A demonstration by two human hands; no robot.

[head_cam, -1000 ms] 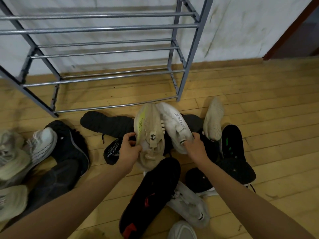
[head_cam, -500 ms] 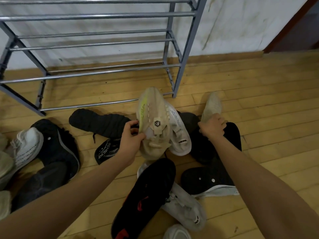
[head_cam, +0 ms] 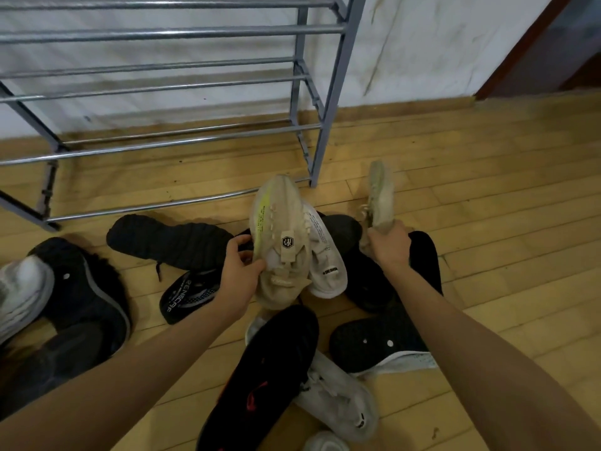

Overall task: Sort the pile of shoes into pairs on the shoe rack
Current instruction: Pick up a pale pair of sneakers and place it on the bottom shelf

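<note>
Fingers (head_cam: pixel 234 247), left hand (head_cam: pixel 240 275), pinch beige sneaker (head_cam: pixel 282 219); right hand (head_cam: pixel 388 246) grips pale sneaker (head_cam: pixel 380 193).

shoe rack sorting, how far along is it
Barely started. Done: nothing, the visible bars of the shoe rack carry no shoes. In hand: the left hand grips a beige sneaker and the right hand grips a similar pale sneaker, likely its mate. Left: racking that pair, then the black shoes and white sneakers on the floor.
</note>
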